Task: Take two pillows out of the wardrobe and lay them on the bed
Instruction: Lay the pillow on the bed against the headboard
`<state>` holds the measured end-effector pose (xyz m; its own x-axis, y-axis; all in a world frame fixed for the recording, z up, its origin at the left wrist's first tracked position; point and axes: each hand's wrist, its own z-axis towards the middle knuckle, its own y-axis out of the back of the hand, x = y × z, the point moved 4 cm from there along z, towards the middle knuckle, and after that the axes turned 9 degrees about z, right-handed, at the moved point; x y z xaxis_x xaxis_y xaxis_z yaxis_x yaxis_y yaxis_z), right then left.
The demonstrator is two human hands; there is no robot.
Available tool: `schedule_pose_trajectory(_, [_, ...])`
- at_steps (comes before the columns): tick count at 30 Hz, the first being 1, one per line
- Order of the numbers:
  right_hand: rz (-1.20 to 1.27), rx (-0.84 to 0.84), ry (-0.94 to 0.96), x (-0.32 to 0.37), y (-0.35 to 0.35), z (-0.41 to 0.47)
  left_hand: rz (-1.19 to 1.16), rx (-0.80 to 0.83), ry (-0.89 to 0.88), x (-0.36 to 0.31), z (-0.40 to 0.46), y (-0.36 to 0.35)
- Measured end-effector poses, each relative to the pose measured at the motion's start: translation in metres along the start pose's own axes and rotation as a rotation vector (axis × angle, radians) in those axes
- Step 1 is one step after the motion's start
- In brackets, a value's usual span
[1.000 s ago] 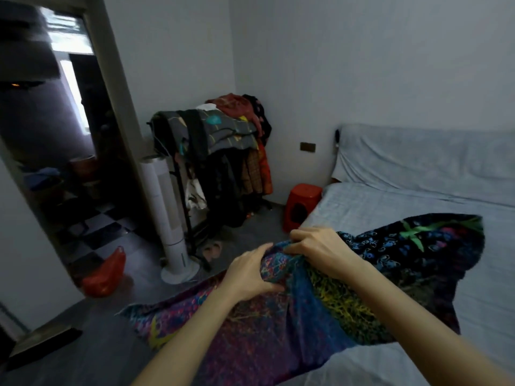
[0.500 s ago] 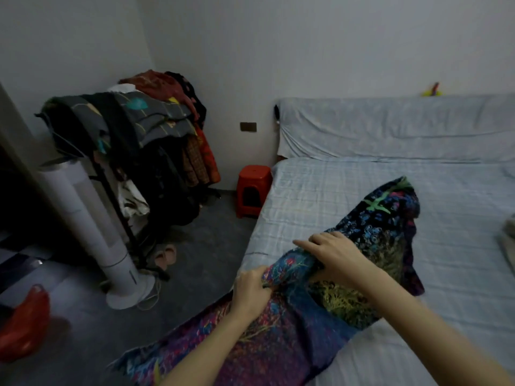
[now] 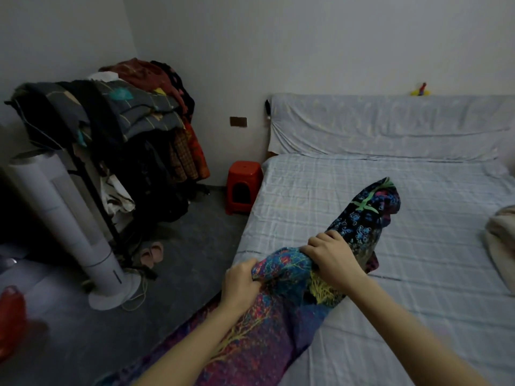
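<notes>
Both hands closed on the pillow [image 3: 281, 305], the one in the bright patterned cover: left hand [image 3: 242, 282] bunching the cover near the bed's [image 3: 418, 246] left edge, right hand [image 3: 333, 256] pinching it a bit further in over the mattress. My grip is on fabric only, fingers fully curled, not around the filling as far as I can tell. The pillow's far end lies on the sheet toward the middle of the bed; the near end hangs off the left edge down toward the floor [image 3: 181, 260] by my legs. Risks as I see them: most of the weight looks to be off the edge, so if I let go now it likely slides off onto the floor. Pulling by the cover alone could shift the cover on the filling, or drag and wrinkle the sheet as it moves. A swing toward the headboard [image 3: 390, 126] from this pinch could land it twisted or short of the head end. The red stool [image 3: 243, 185] and the white tower fan [image 3: 64, 218] with its cable stand on the floor to my left, so a wide swing or a step back could catch them. A pale bundle [image 3: 501, 240] sits at the right edge; can't tell what it is. No second pillow that I can identify, so I'd judge the task about half done at best.
</notes>
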<state>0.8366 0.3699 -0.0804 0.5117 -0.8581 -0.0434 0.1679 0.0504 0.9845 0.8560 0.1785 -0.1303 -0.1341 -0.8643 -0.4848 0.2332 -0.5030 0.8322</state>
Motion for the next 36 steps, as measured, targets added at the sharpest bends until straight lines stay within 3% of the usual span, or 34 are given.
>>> schedule_pose_trajectory(11, [-0.038,-0.101,-0.011,0.016,0.051,0.035,-0.023,-0.066,-0.122,0.009,0.053,0.057])
schedule_pose_trajectory(21, [0.019,-0.297,-0.179,0.092,0.047,0.104,-0.017,-0.041,-0.284,0.097,0.111,0.111])
schedule_pose_trajectory(36, [0.080,-0.422,-0.371,0.178,0.044,0.186,-0.041,0.033,-0.460,0.191,0.171,0.162])
